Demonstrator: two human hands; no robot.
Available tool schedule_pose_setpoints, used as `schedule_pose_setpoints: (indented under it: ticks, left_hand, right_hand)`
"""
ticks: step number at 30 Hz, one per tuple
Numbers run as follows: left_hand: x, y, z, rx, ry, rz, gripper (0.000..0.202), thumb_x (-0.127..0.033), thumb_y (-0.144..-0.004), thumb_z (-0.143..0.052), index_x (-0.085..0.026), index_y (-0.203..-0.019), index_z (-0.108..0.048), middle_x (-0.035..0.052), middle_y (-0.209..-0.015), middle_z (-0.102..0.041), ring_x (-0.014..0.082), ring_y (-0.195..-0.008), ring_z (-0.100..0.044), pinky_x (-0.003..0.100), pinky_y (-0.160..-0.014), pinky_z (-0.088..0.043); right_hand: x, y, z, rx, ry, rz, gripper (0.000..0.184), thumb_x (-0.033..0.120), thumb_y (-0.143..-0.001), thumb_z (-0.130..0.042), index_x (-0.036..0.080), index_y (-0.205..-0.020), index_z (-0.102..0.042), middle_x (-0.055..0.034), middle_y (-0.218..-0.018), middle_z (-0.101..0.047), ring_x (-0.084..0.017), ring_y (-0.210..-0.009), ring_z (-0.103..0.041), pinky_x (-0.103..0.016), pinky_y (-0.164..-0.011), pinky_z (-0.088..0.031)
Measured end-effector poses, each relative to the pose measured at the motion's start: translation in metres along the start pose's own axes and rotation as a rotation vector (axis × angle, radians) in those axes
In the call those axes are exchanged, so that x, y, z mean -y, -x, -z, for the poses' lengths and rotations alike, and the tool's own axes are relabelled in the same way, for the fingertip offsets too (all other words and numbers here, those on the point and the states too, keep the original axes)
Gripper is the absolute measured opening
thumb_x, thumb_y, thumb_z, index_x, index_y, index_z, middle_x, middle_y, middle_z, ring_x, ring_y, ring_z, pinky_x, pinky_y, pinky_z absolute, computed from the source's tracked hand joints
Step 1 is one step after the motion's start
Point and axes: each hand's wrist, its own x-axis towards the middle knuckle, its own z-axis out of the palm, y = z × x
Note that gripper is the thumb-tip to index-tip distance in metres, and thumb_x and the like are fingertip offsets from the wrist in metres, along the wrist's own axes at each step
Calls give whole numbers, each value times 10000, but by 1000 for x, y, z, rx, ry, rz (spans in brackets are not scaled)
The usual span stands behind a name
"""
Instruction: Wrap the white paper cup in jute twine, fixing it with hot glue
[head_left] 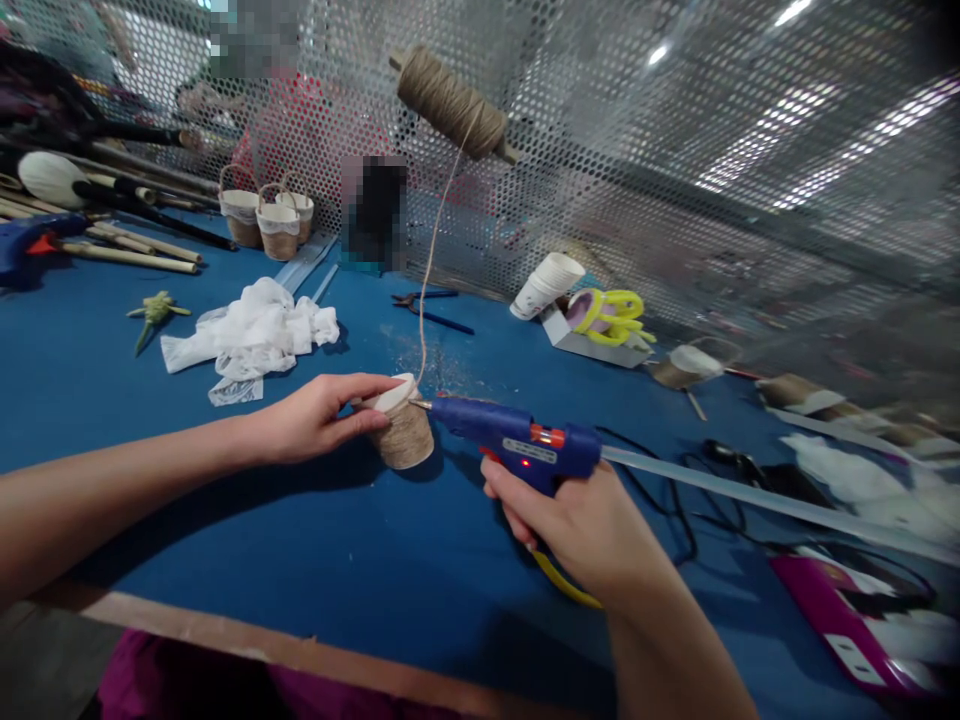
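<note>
My left hand (315, 415) grips a small paper cup (403, 430) lying tilted on the blue table; twine is wound round most of the cup. My right hand (577, 525) is closed round the handle of a blue hot glue gun (517, 445), a clear glue stick (750, 495) running out of its back. The gun's nozzle touches the cup near its white rim. A strand of twine (431, 270) rises from the cup to a twine spool (452, 104) mounted on the perforated screen.
White lace fabric (251, 335), scissors (427, 305), stacked paper cups (547, 283), three small finished baskets (270, 220), sticks (127, 245) and another glue gun (30, 245) lie on the table. A black cord (675, 500) and pink case (862, 620) sit right. A person works behind the screen.
</note>
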Motion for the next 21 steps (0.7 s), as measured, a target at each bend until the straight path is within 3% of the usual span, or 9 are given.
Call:
schedule_pose_setpoints:
  ticks: [9,15,21]
  left_hand:
    - [0,0,-1,-18,11,-9,408,-280,-828,-437,-133,-1209,-441,103,-1180,-542,197,-1035,-523,304,-868,-427]
    - [1,0,0,-4,38,-13,404,-285,-832,-434,-154,-1214,-436,87,-1194,-534,193,-1047,-517,294,-875,-421]
    - [1,1,0,1,23,5,429,-318,-828,-443,-141,-1218,-430,91,-1184,-541,204,-1025,-528,290,-858,-429]
  right_hand:
    - [-4,2,-15,-51,-36,95,175,351,-656,-530,179,-629,-546,53,-341,-448,-95,-292,-424,-215,-318,-369]
    - [0,1,-4,-42,6,4,181,350,-675,-535,188,-595,-520,45,-345,-458,-97,-317,-440,-213,-349,-390]
    - [-6,-5,3,-10,-16,27,232,377,-716,-523,187,-585,-506,47,-371,-471,-89,-348,-449,-203,-389,-400]
